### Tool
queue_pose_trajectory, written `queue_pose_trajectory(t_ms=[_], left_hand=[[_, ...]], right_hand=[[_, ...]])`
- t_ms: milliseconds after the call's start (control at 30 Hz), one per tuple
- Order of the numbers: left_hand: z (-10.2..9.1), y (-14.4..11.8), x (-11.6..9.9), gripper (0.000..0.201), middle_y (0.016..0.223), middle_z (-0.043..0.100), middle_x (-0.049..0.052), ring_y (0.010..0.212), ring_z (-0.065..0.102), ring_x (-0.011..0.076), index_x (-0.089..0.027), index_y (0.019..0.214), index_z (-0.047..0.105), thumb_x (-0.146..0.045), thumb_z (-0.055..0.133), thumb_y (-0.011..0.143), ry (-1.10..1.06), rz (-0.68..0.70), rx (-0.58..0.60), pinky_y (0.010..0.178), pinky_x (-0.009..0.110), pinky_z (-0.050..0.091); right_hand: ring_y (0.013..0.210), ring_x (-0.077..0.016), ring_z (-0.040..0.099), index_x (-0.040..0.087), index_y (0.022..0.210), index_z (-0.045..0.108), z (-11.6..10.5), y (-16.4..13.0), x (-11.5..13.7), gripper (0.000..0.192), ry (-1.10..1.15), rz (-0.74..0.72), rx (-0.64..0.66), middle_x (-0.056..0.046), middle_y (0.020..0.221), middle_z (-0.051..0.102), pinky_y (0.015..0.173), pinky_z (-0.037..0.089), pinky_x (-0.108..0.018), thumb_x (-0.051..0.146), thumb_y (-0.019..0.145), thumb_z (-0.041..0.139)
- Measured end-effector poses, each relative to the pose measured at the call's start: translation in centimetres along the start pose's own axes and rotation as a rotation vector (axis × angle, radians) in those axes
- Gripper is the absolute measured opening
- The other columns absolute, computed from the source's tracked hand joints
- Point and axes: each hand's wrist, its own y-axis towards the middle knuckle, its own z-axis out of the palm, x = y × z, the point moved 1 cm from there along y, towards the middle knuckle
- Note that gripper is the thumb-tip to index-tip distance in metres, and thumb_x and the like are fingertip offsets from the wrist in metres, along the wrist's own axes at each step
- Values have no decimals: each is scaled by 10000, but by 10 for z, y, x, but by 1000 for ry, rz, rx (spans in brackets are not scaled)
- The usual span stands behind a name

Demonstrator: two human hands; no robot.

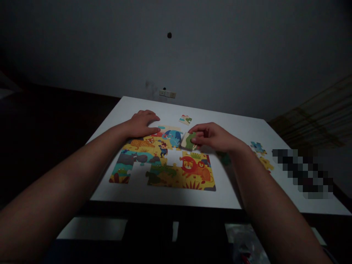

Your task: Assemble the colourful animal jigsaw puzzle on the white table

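Note:
A partly joined jigsaw puzzle [165,176] with jungle animals lies on the white table, with gaps at its front left, its middle and its right upper part. My left hand [143,123] rests at the puzzle's upper left, fingers spread, thumb touching the upper edge. Between the thumb and fingers of my right hand [207,136] is a green and cream puzzle piece [188,141], tilted above the puzzle beside the blue elephant. Beyond the hands lies a loose piece [185,119] in cream, green and red.
Under and beside my right forearm lie several loose pieces, among them a blue one [257,147] and a yellow one [265,164]. A blurred-out object [305,174] sits on the table's right side. A wall with sockets [167,94] stands behind the table [233,121].

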Motion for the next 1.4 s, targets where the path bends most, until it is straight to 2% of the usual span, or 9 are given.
queue_pose_trajectory(t_ms=[167,267,400,600,833,967,1133,1233,1400], left_hand=[[-1,-1,-5,838,1849,651,173,1681,575,482,-275,1695,774,-801,647,1055,26,-12,5,1419,668,447],[-1,-1,-7,828,1856,641,173,1679,577,476,-262,1713,763,-769,649,1069,41,-20,11,1421,662,445],[0,0,-6,836,1848,642,183,1683,580,471,-257,1719,764,-771,656,1069,40,-20,7,1424,662,446],[3,2,-1,812,1836,658,184,1684,584,482,-259,1702,777,-759,674,1071,29,-7,-10,1417,672,446],[5,1,2,778,1822,673,170,1676,590,490,-289,1687,790,-761,680,1079,24,7,-28,1409,680,449],[4,1,0,790,1824,670,175,1671,593,492,-280,1695,787,-767,665,1084,32,-2,-20,1402,680,459],[1,-1,-4,809,1837,660,175,1679,584,483,-275,1711,776,-774,644,1089,39,-15,-4,1408,671,458],[-1,-2,-6,813,1839,662,163,1678,581,481,-289,1706,780,-795,635,1087,33,-13,-2,1407,662,458],[-1,-3,-7,848,1847,651,177,1681,571,498,-268,1708,776,-797,643,1058,22,-19,2,1410,681,448]], right_hand=[[608,-124,565,180,1378,889,26,13,-5,380,178,179,95,34,768,716,541,428,-230,290,1016,925],[653,-114,687,203,1350,916,26,17,-12,360,278,213,68,4,898,781,574,524,-199,329,1013,936],[786,-147,833,195,1299,930,24,19,-15,303,358,249,59,-52,1066,845,734,671,-222,327,1027,941],[760,-128,804,189,1295,921,25,19,-16,260,370,225,84,-27,1014,824,738,661,-211,316,1068,916],[813,-142,726,174,1432,857,30,20,-16,519,197,45,180,15,925,819,756,582,-228,236,943,1019],[803,-156,701,250,1537,843,31,20,-13,595,156,-13,90,23,999,810,720,572,-259,206,951,936],[881,-202,739,282,1401,893,31,26,-18,481,176,-24,-106,-27,1093,846,735,597,-299,230,924,927],[854,-206,741,269,1291,901,32,32,-27,369,208,-28,-155,-28,1030,836,747,600,-317,345,936,964],[693,-171,641,254,1170,902,35,34,-27,336,207,8,-188,7,824,760,615,479,-293,460,929,1012]])
